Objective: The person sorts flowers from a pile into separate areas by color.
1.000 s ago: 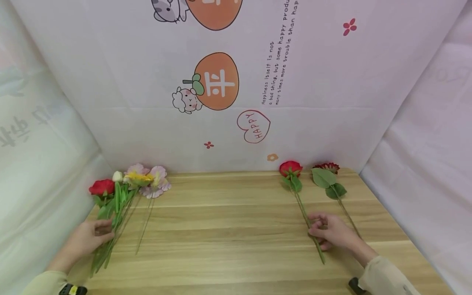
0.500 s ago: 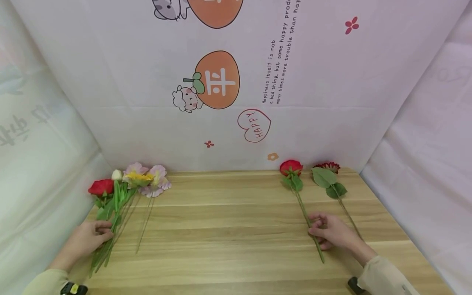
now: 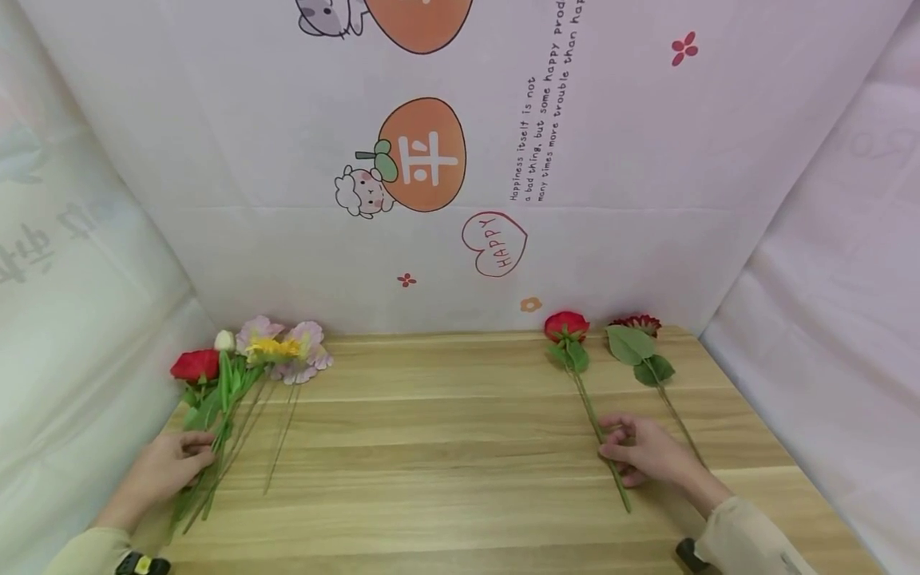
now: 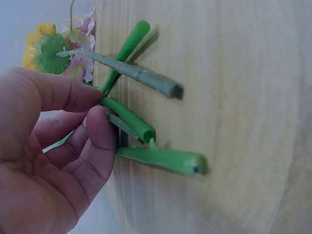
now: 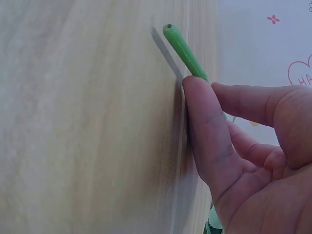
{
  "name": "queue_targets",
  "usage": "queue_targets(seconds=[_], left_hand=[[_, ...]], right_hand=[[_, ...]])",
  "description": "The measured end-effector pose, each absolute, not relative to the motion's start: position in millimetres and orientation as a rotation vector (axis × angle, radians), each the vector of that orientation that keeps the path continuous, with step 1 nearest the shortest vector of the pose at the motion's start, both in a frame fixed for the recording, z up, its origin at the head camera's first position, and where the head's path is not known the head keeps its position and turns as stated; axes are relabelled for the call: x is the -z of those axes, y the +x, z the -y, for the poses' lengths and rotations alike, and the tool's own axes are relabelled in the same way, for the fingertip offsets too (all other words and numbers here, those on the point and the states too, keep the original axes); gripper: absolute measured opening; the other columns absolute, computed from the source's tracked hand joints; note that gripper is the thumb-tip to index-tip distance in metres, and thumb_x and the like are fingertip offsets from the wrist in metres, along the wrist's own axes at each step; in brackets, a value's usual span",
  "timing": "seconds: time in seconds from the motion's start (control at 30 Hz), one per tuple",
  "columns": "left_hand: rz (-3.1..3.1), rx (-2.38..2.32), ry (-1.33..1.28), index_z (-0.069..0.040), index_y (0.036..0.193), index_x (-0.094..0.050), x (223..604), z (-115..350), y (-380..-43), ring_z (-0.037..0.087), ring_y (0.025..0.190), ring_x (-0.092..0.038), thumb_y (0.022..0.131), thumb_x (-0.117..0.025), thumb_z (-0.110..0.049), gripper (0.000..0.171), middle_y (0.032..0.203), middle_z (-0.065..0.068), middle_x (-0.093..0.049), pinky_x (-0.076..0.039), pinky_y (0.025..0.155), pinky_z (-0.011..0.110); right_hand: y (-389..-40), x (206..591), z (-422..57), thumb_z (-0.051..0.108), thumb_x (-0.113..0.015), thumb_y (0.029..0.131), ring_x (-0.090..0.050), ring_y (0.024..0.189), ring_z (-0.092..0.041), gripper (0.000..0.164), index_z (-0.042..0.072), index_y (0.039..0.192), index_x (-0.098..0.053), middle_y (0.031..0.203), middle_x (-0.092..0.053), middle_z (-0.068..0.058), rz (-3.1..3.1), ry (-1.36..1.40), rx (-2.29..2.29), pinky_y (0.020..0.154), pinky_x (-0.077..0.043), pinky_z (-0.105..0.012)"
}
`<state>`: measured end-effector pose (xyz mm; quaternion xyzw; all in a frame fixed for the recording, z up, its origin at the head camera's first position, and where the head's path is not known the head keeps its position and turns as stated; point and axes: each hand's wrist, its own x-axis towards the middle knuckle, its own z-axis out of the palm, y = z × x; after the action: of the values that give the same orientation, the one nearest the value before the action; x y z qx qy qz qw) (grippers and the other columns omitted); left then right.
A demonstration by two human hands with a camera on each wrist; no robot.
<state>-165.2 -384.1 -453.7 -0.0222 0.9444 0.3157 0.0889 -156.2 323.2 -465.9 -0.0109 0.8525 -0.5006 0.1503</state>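
At the left of the table, my left hand (image 3: 161, 473) pinches green flower stems (image 4: 127, 117) between thumb and finger. Which stems are in the pinch I cannot tell. Their heads lie beyond the hand: a red rose (image 3: 195, 365), a white tulip (image 3: 225, 342), a yellow flower (image 3: 274, 350) and pale purple flowers (image 3: 307, 351). On the right side, my right hand (image 3: 643, 451) pinches the stem of another red rose (image 3: 566, 327) low down. The cut end of that stem (image 5: 183, 51) sticks out past the fingertips, close over the table, and casts a shadow.
A dark red flower (image 3: 638, 325) with two green leaves lies right of the held rose, its stem running under the right forearm. The wooden table (image 3: 424, 455) stretches between the hands. A white printed cloth (image 3: 611, 160) stands behind it, with white cloth on both sides.
The left hand has shifted slightly left, and the red rose and tulip heads there with it. The yellow flower has turned a little to the right. The right hand has hardly moved.
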Motion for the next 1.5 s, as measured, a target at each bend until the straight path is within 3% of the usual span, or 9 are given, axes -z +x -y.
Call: queue_targets(seconds=[0.4, 0.73, 1.5], left_hand=[[-2.745, -1.033, -0.074, 0.021, 0.134, -0.048, 457.3, 386.3, -165.4, 0.023, 0.087, -0.069, 0.104, -0.055, -0.016, 0.048, 0.115, 0.031, -0.065, -0.059, 0.066, 0.031], [-2.781, -1.044, -0.102, 0.02, 0.131, -0.048, 460.2, 387.6, -164.2, 0.019, 0.086, -0.064, 0.104, -0.05, -0.014, 0.043, 0.106, 0.017, -0.065, -0.057, 0.064, 0.029], [-2.71, -1.141, -0.162, 0.019, 0.135, -0.042, 461.9, 392.2, -164.1, 0.017, 0.087, -0.062, 0.107, -0.048, -0.021, 0.049, 0.107, 0.017, -0.06, -0.056, 0.065, 0.03]], right_hand=[[-156.8, 468.1, -325.5, 0.004, -0.072, 0.092, -0.062, 0.073, -0.027, 0.056, -0.008, 0.139, -0.046, 0.099, -0.059, -0.013, -2.461, -0.007, 1.415, 0.057, -0.061, -0.043], [-156.3, 467.1, -323.9, 0.007, -0.073, 0.092, -0.062, 0.074, -0.026, 0.057, -0.006, 0.14, -0.045, 0.097, -0.059, -0.013, -2.418, -0.017, 1.425, 0.059, -0.062, -0.044], [-155.3, 463.5, -325.4, 0.021, -0.071, 0.097, -0.062, 0.072, -0.027, 0.053, -0.005, 0.137, -0.049, 0.099, -0.061, -0.013, -2.416, 0.034, 1.475, 0.061, -0.062, -0.044]])
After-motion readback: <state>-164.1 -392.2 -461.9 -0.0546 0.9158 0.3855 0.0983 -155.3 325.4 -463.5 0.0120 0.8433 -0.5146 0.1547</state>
